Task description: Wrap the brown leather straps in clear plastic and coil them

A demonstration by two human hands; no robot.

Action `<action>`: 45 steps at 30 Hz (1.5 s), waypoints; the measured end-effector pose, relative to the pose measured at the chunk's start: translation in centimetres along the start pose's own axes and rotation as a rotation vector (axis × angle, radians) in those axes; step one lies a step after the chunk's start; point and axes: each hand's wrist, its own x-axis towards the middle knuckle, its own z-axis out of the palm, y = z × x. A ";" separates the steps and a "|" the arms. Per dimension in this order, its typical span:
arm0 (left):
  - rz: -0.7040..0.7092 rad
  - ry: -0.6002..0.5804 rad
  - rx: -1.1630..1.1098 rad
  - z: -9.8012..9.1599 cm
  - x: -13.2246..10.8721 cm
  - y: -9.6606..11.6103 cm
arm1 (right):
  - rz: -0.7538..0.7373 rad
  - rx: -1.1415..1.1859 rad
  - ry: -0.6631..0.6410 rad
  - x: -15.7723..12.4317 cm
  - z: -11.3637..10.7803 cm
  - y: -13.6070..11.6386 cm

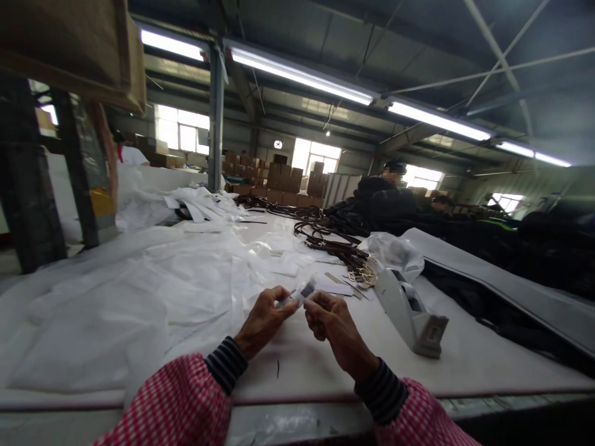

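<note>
My left hand (264, 319) and my right hand (331, 322) meet above the white table (465, 359), both pinching one small pale packet (300, 293) with a dark end. The fingers of each hand are curled round it. Both arms wear red-and-white checked sleeves with dark striped cuffs. A grey tape dispenser (411, 310) lies just right of my right hand.
Thin white plastic sheets (139, 291) cover the table's left half. Dark brown straps with metal clasps (344, 248) lie beyond my hands, beside a crumpled clear bag (395, 251). A person in dark clothes (385, 198) is at the far end. Cardboard boxes (279, 179) are stacked behind.
</note>
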 end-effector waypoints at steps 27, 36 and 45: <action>-0.012 0.101 0.257 0.8 -0.3 -1.4 | 0.078 -0.006 0.089 1.8 -0.1 1.9; -0.089 -0.032 -0.236 0.4 -0.2 -0.1 | 0.028 0.044 0.129 2.7 0.8 3.0; -0.199 -0.139 -0.523 0.1 -0.5 0.3 | -0.061 0.072 0.062 2.4 0.3 4.0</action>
